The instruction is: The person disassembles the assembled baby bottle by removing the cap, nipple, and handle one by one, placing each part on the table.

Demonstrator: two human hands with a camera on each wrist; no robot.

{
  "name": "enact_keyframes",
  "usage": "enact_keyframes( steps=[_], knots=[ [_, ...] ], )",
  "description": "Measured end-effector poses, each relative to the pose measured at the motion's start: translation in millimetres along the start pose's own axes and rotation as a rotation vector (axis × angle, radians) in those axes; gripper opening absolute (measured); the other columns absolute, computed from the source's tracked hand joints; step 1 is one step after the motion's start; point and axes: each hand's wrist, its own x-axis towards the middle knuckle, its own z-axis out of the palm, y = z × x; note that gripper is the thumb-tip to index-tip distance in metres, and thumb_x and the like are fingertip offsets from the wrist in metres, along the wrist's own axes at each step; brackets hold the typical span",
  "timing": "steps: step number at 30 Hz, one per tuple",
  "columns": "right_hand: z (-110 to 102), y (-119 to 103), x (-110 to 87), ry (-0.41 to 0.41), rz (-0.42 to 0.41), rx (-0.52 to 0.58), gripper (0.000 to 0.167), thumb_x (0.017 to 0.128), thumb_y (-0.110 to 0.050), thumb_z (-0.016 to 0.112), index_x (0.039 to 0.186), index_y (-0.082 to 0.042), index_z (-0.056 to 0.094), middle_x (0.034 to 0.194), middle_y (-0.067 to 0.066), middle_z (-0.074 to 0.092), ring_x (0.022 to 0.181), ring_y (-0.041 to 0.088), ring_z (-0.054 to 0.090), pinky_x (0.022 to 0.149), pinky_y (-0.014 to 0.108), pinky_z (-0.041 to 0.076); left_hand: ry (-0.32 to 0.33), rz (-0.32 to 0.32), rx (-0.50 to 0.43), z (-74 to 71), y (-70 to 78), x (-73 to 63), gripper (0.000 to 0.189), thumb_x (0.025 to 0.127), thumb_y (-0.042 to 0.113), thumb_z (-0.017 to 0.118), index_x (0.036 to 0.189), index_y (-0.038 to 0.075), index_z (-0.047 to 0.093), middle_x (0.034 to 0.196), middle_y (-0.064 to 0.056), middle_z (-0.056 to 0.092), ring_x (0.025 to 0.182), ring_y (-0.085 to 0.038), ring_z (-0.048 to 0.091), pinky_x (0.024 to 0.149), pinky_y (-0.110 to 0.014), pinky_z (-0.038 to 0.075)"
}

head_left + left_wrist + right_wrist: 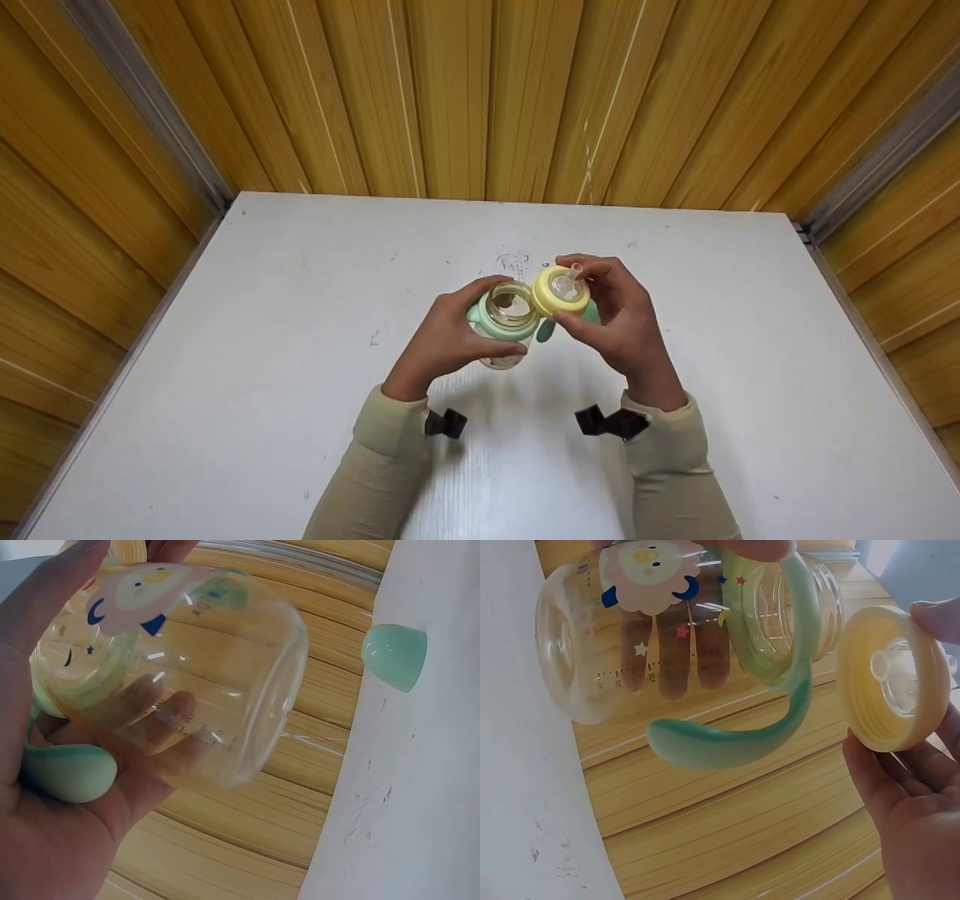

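So the room is all wood-look panelling, yellowish-brown walls (525, 97) with dark grooves running down them and grey metal strips (150, 97) in the corners. The work surface is a plain white table (262, 315), kind of beat up tbh: little dark specks here and there, plus a scribbly patch of scuffs (514, 261) toward the far side. The clear baby bottle (217, 667) is up in the air over about the middle of it, neck open. The person's left hand (454, 334) is wrapped around the bottle near its mint collar (495, 326), thumb on one side, fingers on the other. The right hand (619, 319) has its fingers and thumb pinched around the rim of a yellow lid (889, 682) with a clear spout (575, 270), just beside the bottle's neck and off it. A mint handle (735, 742) sticks out from the collar, and a mint cap (395, 656) stands on the table. No brand I can make out: there's a pink cartoon face (646, 570) with a beak and blue bow, moons and stars, some dark lettering too blurry to read, and measuring marks (630, 676) with figures too tiny to trust. Beige sleeves (667, 450), black gadgets (611, 422) at both wrists.
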Motion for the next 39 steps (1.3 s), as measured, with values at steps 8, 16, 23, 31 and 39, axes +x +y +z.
enact_keyframes(
  steps=[8, 16, 23, 31, 39],
  knots=[
    [-1.7, 1.7, 1.9, 0.029, 0.041, -0.016, 0.041, 0.073, 0.01, 0.076, 0.107, 0.007, 0.053, 0.126, 0.015, 0.059, 0.117, 0.022, 0.06, 0.106, 0.025, 0.043, 0.012, -0.004, -0.019, -1.9, -0.8, -0.3, 0.077, 0.061, 0.039, 0.091, 0.13, 0.03, 0.057, 0.115, 0.01, 0.066, 0.105, -0.011, 0.062, 0.093, -0.036, 0.051],
    [-4.4, 8.0, 3.6, 0.063, 0.112, -0.059, 0.042, 0.074, 0.008, 0.076, 0.109, 0.005, 0.053, 0.128, 0.01, 0.059, 0.12, 0.019, 0.058, 0.107, 0.023, 0.041, 0.014, -0.028, -0.026, -2.9, -2.0, 0.1, 0.078, 0.061, 0.04, 0.091, 0.13, 0.031, 0.057, 0.117, 0.011, 0.066, 0.107, -0.011, 0.061, 0.094, -0.038, 0.05],
    [-5.9, 19.8, 5.1, 0.071, 0.16, -0.092, 0.041, 0.075, 0.002, 0.078, 0.109, 0.001, 0.055, 0.129, 0.004, 0.059, 0.121, 0.018, 0.057, 0.107, 0.022, 0.041, 0.019, -0.023, -0.022, -4.0, -1.7, -0.1, 0.077, 0.06, 0.042, 0.091, 0.129, 0.031, 0.057, 0.115, 0.012, 0.066, 0.105, -0.009, 0.061, 0.094, -0.036, 0.05],
    [-7.7, 35.6, 7.2, 0.063, 0.21, -0.122, 0.046, 0.076, -0.008, 0.081, 0.115, -0.004, 0.057, 0.13, 0.002, 0.057, 0.121, 0.015, 0.056, 0.106, 0.02, 0.04, 0.024, -0.013, -0.031, -4.6, -2.0, 0.4, 0.077, 0.06, 0.041, 0.092, 0.128, 0.031, 0.058, 0.114, 0.011, 0.067, 0.104, -0.01, 0.061, 0.093, -0.036, 0.05],
    [-7.0, 52.4, 7.5, 0.046, 0.263, -0.165, 0.05, 0.077, -0.019, 0.083, 0.12, -0.01, 0.059, 0.131, 0.0, 0.057, 0.122, 0.011, 0.055, 0.109, 0.027, 0.04, 0.022, -0.008, -0.029, -4.7, -2.8, 0.4, 0.078, 0.06, 0.041, 0.091, 0.129, 0.03, 0.057, 0.116, 0.01, 0.066, 0.105, -0.012, 0.061, 0.093, -0.037, 0.05]
  ],
)
